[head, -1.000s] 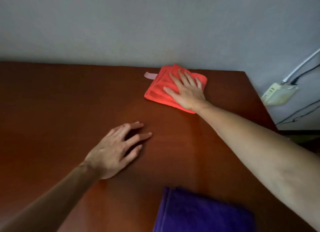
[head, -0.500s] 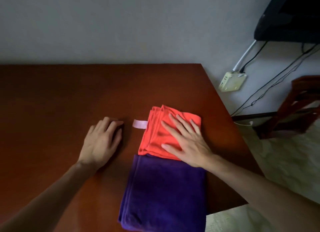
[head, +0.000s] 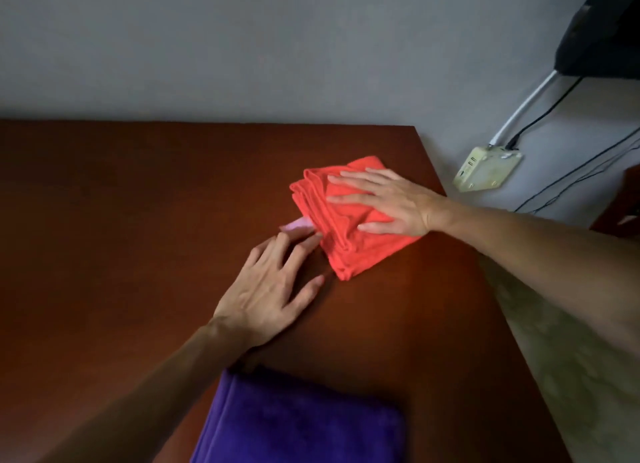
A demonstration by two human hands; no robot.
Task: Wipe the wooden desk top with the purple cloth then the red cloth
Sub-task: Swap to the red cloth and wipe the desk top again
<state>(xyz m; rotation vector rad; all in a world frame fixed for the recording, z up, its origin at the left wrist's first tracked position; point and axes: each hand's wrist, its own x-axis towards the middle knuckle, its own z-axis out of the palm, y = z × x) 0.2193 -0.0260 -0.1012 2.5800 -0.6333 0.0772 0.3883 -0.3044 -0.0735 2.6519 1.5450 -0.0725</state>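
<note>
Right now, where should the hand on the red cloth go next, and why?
Probably slide the red cloth left across the desk top. The right hand already presses flat on it near the desk's right edge, and the wide stretch to the left lies bare. The left hand rests beside it; the purple cloth lies folded nearby.

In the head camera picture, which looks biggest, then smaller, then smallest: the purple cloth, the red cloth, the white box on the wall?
1. purple cloth: looks largest, though it lies nearest the camera and is cut off by the frame edge.
2. red cloth: partly hidden under the right hand.
3. white box: smallest.
</note>
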